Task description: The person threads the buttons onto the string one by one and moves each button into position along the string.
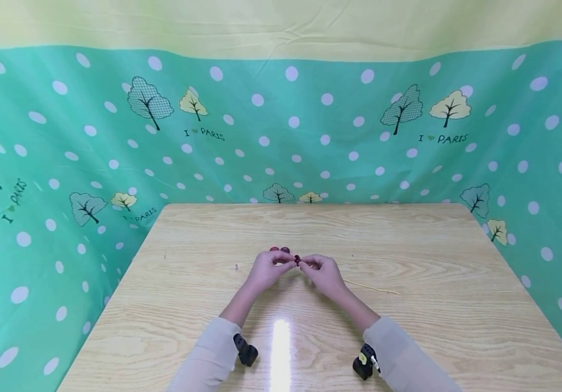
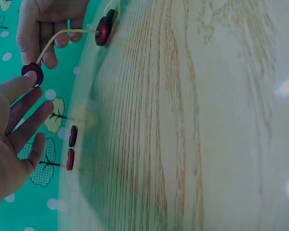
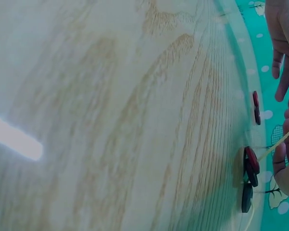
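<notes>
A flat, round dark red bead (image 1: 297, 260) is between my two hands above the table. My left hand (image 1: 265, 269) pinches it between thumb and forefinger, the other fingers spread in the left wrist view. My right hand (image 1: 325, 275) meets it from the other side, its fingertips pinching the yellow string (image 2: 62, 32) right at the bead. That grip is partly hidden behind the bead. Along the string hang a red bead (image 3: 252, 158) and darker beads (image 3: 247, 197). Two loose beads, one red (image 2: 70, 159) and one dark (image 2: 73, 136), are on the table beyond my left hand.
The wood-grain table (image 1: 163, 326) reaches back to a green dotted curtain (image 1: 241, 152), which also hangs at both sides. A loose length of yellow string (image 1: 374, 287) trails right of my right hand. A tiny pinkish bit (image 1: 236, 267) lies left of my left hand.
</notes>
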`<state>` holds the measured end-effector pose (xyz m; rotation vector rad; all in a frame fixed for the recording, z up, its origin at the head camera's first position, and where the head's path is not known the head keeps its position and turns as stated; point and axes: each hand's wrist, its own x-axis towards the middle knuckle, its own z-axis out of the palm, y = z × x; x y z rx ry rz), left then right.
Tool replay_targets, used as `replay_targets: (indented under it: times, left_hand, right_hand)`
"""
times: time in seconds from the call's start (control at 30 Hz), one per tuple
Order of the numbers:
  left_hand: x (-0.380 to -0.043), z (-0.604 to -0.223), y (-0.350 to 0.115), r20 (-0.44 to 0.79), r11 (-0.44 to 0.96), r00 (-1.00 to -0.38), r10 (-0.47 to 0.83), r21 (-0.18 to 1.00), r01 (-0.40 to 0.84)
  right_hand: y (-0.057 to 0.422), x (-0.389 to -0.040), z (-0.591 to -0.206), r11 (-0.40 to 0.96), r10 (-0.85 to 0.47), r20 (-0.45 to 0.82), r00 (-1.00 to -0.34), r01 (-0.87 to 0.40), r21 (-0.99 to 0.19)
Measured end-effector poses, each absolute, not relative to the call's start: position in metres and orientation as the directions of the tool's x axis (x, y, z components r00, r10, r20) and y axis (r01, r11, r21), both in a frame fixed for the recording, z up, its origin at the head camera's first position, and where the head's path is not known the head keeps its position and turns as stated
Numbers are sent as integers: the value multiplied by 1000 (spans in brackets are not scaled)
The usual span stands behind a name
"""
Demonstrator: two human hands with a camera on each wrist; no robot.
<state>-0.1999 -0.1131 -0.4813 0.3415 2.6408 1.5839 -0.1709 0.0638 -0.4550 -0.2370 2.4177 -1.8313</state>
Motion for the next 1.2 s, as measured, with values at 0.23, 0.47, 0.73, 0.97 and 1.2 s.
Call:
replay_targets:
  times: [0.23, 0.47, 0.73, 0.97, 1.2]
  left_hand:
    - [-199, -482, -112, 113, 464, -967, 227, 860, 210]
    - [-199, -483, -110, 160, 476, -957, 241, 840, 260]
    - [-199, -482, -109, 126, 531, -964, 234, 814, 235]
    - [-199, -481, -109, 124, 531, -960, 251, 811, 244]
    - [-198, -480, -109, 109, 518, -961, 254, 824, 230]
  right_hand:
    - [66, -185, -487, 250, -156, 12, -988, -51, -967]
    - [68, -186, -489, 269, -165, 38, -986, -82, -960]
    - [69, -187, -489, 284, -176, 50, -983, -99, -954]
    - [67, -187, -488, 294, -188, 48, -981, -103, -950]
    - [67, -188, -488, 321, -198, 53, -979, -116, -940]
